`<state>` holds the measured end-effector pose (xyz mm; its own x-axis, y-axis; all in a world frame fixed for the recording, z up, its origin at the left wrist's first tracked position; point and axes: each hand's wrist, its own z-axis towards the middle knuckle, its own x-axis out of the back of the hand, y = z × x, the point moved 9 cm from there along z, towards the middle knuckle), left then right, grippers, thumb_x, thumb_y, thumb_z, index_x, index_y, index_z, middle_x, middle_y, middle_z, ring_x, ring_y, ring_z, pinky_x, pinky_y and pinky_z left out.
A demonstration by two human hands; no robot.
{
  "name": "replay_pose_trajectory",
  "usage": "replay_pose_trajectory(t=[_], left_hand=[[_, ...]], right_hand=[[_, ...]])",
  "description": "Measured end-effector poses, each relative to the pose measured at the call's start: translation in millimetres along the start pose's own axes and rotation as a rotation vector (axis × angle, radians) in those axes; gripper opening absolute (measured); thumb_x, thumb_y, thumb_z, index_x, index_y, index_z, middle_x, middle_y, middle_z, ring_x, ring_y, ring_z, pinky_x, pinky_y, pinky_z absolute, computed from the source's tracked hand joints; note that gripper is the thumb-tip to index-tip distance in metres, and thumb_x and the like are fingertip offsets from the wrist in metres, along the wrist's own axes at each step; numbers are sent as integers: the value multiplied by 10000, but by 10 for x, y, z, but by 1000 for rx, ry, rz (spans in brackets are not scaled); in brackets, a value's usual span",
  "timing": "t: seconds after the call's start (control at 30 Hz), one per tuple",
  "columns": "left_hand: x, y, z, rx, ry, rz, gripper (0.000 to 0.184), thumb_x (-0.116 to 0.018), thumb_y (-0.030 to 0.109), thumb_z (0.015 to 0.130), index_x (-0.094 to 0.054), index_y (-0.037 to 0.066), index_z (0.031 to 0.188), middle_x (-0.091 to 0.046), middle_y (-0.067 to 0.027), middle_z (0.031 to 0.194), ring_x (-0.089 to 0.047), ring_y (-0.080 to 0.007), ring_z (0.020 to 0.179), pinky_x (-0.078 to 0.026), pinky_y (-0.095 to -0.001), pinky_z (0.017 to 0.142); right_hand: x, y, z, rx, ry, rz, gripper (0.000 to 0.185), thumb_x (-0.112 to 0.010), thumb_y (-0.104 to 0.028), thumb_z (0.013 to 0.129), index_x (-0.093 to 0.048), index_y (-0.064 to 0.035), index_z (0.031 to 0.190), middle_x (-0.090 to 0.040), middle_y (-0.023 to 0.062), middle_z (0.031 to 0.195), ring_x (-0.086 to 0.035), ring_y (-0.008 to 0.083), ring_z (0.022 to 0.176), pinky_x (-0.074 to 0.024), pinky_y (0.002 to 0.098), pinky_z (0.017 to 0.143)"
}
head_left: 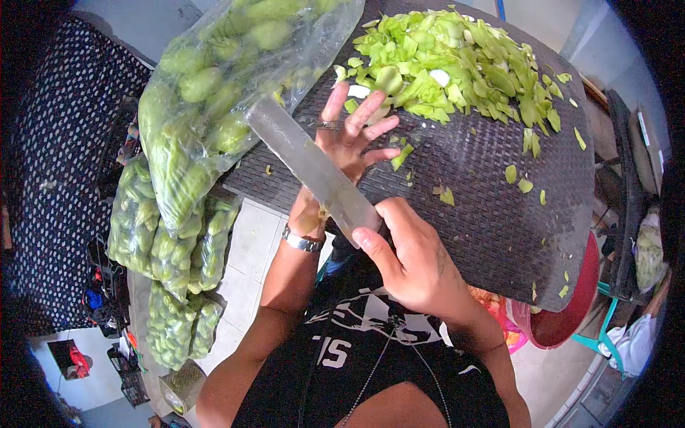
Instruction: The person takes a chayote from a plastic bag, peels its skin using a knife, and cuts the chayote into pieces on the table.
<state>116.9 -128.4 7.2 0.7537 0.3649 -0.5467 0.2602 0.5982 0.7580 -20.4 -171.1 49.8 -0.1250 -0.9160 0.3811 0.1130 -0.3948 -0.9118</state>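
1. My right hand (410,260) is closed on the near end of a broad-bladed knife (307,164), with my thumb lying along the flat of the metal; my fist hides the handle.
2. The knife's long axis runs diagonally, from my fist near the table's near edge up and leftward to a squared end. That end points toward the big clear bag (221,85) at the left edge of the table (464,207).
3. The blade crosses in front of my left wrist and the base of that palm. I cannot tell whether it touches the skin.
4. My left hand (353,135) is open, palm up, fingers spread and slightly bent, pointing toward the table's far edge. I see nothing gripped in it; a ring (328,125) is on one finger and a metal watch (302,241) is round the wrist.
5. Just beyond my left fingertips, a heap of pale green slices (457,68) lies along the far edge of the table. Loose pieces are scattered from it toward the right edge and the near right corner.
6. The big bag holds whole green vegetables. More filled bags (168,242) sit lower, off the table's near left corner.
7. A red tub (571,303) stands below the near right corner.
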Motion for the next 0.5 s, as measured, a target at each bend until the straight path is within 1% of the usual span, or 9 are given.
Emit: replay_pose_trajectory(t=[0.13,0.2,0.3,0.4,0.5], left_hand=[[-59,1,29,-11,-48,-2,980,-669,611,902,-110,320,1653,-282,-187,1664,-463,-383,1415,-497,-572,1051],[-11,-26,11,7,-29,0,967,-661,617,905,-114,333,1651,-286,-184,1664,-462,-382,1416,-502,-565,1048],[28,-51,11,35,12,-3,984,-666,631,898,-116,321,1652,-285,-186,1663,-458,-382,1418,-499,-567,1052],[17,-38,6,33,45,-13,1045,-689,657,871,-108,287,1656,-285,-190,1661,-452,-381,1421,-496,-563,1058],[54,-41,11,34,67,26,1065,-692,659,874,-97,254,1659,-277,-194,1661,-451,-384,1420,-502,-553,1057]], right_hand=[[-38,13,-7,15,-12,-23,294,-580,-265,1045,-492,11,1094,-562,244,960,-624,490,837,-493,567,713],[-38,19,-23,13,-22,-25,298,-579,-265,1046,-491,13,1104,-563,244,965,-627,488,839,-494,566,710],[-30,12,-28,-5,-52,-24,296,-577,-256,1046,-492,20,1109,-562,248,969,-624,488,835,-493,561,714],[-47,-19,-62,-2,-54,36,282,-582,-244,1042,-492,15,1108,-559,243,961,-620,483,834,-490,554,719],[-38,-60,-70,2,-52,48,270,-604,-234,1031,-505,13,1078,-560,233,940,-615,478,827,-489,538,717]])
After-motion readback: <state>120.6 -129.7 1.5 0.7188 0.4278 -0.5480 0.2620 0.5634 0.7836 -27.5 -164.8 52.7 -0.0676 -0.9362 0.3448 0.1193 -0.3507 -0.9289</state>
